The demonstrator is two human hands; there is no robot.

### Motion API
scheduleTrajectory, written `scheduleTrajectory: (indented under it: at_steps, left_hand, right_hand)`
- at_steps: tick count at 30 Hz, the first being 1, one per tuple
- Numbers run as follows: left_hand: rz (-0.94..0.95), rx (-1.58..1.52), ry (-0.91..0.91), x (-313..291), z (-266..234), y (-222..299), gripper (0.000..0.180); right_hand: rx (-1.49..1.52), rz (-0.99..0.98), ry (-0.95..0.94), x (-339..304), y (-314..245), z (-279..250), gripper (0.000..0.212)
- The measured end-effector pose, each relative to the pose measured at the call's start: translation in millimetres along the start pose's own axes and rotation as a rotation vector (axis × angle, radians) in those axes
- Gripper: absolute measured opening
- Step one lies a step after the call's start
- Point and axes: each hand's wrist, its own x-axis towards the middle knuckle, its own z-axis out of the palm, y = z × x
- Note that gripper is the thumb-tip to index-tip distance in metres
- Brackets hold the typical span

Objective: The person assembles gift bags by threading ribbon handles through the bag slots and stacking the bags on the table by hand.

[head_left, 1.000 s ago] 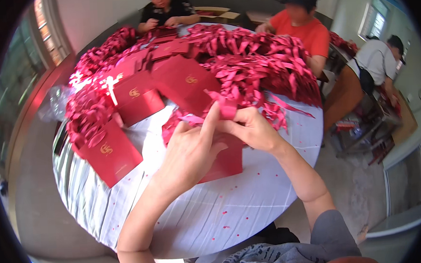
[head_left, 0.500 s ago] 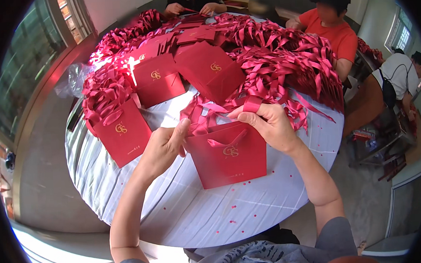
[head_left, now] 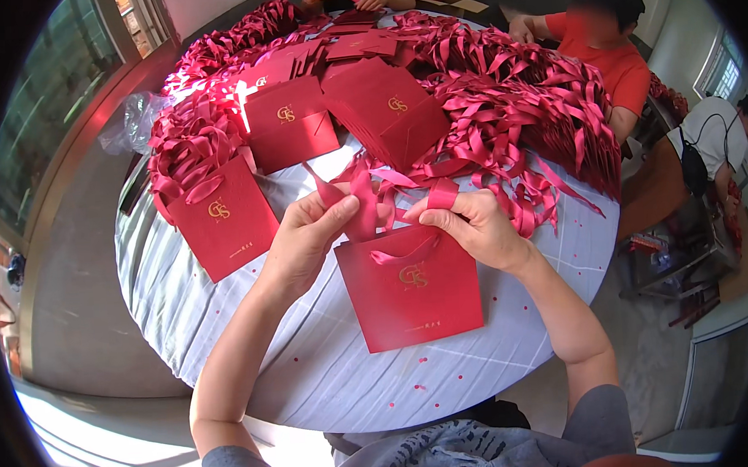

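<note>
A red paper gift bag (head_left: 411, 303) with a gold emblem lies flat in front of me, its short ribbon handle (head_left: 405, 254) drooping over the front. At its top edge, my left hand (head_left: 311, 237) pinches a wide crimson ribbon (head_left: 361, 207) between thumb and fingers. My right hand (head_left: 475, 232) is closed on a ribbon loop (head_left: 443, 193) that wraps over its index finger. Both hands are just above the bag's mouth, a short way apart. Where the ribbons join the bag is partly hidden by the fingers.
Another red bag (head_left: 225, 220) lies at left. Beyond are stacked bags (head_left: 385, 114) and a large heap of ribbon-handled bags (head_left: 528, 99). Small red dots are scattered on the white tablecloth (head_left: 314, 389). A person in red (head_left: 598, 65) sits right; another person's hands (head_left: 370, 0) work at the far side.
My left hand has moved up and inward from the bag's left corner and now grips the ribbon. My right hand keeps its ribbon loop. The view has shifted slightly.
</note>
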Motion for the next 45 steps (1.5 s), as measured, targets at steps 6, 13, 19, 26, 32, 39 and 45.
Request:
scheduleTrajectory:
  at_steps: [6, 13, 19, 26, 32, 39, 45]
  left_hand:
    - [-0.053, -0.042, 0.070, -0.1, -0.8, -6.8, 0.036]
    - [0.038, 1.238, 0.307, -1.9, -20.6, -32.0, 0.041]
    - [0.223, 1.422, 0.358, -0.3, -24.4, -57.6, 0.037]
    - [0.273, 1.498, 0.408, 5.9, -29.5, -65.6, 0.036]
    - [0.203, 1.386, 0.436, 8.1, -28.7, -62.0, 0.039]
    - [-0.179, 0.704, 0.217, -16.1, -54.7, -13.1, 0.066]
    - [-0.434, 0.197, -0.154, -20.5, -29.5, -16.9, 0.048]
  right_hand:
    - [0.017, 0.009, -0.063, -1.3, 8.6, 10.3, 0.014]
    - [-0.015, 0.046, -0.236, -6.0, 24.9, 24.0, 0.012]
    - [0.091, 0.068, -0.205, -9.6, 26.8, 34.4, 0.014]
    - [0.025, 0.042, -0.205, -7.7, 30.5, 36.0, 0.014]
    - [-0.027, 0.023, -0.169, -9.5, 37.2, 35.7, 0.015]
    - [0.150, 0.196, -0.087, -4.2, 20.0, 29.2, 0.016]
    - [0.134, 0.211, -0.082, -5.5, 14.7, 15.8, 0.018]
